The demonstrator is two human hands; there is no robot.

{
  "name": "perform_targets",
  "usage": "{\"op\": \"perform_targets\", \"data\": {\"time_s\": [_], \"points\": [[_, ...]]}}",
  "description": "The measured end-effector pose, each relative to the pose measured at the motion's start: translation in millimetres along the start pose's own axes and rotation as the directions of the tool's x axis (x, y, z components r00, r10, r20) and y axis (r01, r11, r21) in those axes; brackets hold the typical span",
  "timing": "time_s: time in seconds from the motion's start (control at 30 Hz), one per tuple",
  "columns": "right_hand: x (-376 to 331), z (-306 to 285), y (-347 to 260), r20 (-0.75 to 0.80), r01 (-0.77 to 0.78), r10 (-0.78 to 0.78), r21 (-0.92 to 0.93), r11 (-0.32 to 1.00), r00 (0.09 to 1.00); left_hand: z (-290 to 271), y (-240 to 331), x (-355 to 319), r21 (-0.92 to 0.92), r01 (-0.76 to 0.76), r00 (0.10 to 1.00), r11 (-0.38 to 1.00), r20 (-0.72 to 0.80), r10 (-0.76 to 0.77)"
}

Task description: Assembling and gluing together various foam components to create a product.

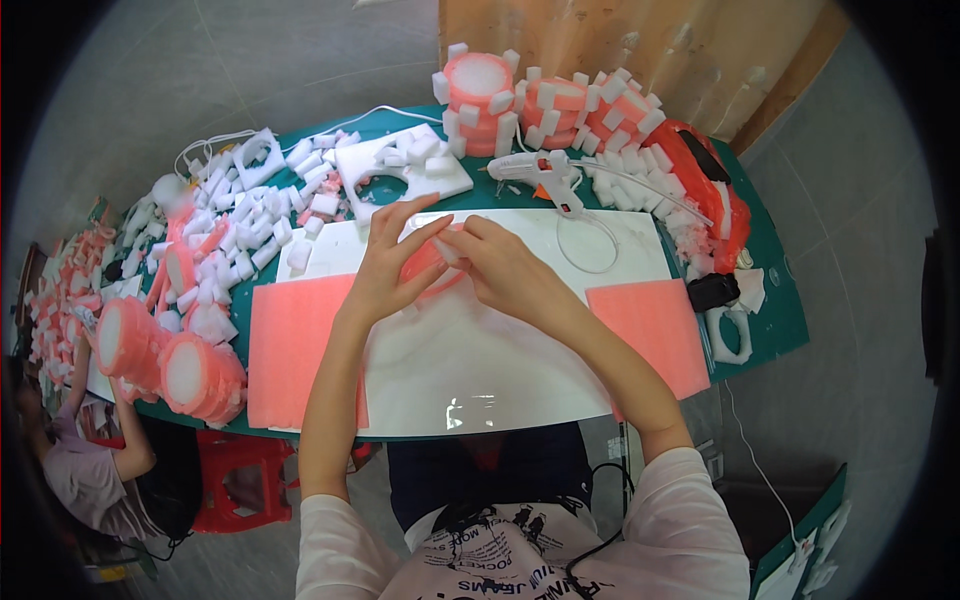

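Above the glossy white board, both hands meet at a round pink foam piece. My left hand curls around its left side, thumb and fingers closed on it. With fingertips pinched together, my right hand presses a small white foam block against the pink piece. Fingers hide much of both pieces. Beyond my right hand, a white glue gun lies on its side near the board's far edge.
Pink foam sheets flank the board. Loose white foam blocks heap on the left. Pink foam rolls studded with white blocks stand at the back. A red bag lies right. Another person sits at far left, by a red stool.
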State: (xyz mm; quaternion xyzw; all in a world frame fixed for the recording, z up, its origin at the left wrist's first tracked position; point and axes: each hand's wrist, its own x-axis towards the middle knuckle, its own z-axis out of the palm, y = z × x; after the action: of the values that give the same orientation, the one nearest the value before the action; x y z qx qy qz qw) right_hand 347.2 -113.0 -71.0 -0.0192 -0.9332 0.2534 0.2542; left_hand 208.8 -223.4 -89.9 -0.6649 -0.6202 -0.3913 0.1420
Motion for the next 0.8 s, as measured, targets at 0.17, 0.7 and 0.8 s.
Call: {"op": "perform_targets", "data": {"time_s": [0.17,0.7,0.8], "points": [[2.9,-2.8,-1.4,0.002,0.004,-0.004,-0.008,1.0,1.0,1.4,-7.4,-9.3,-0.059,-0.039,0.999,0.998,0.019,0.04],[-30.2,2.2,92.8,-0.235,-0.228,0.196,-0.114,0.967,0.952,-2.0,-5.3,-5.0,-0.108,-0.091,0.996,0.99,-0.01,0.09],[-27.5,11.9,108.0,-0.053,-0.349,0.355,-0.37,0.861,0.933,-2.2,-9.3,-8.7,-0.082,-0.094,0.995,0.992,-0.025,0.092]]}}
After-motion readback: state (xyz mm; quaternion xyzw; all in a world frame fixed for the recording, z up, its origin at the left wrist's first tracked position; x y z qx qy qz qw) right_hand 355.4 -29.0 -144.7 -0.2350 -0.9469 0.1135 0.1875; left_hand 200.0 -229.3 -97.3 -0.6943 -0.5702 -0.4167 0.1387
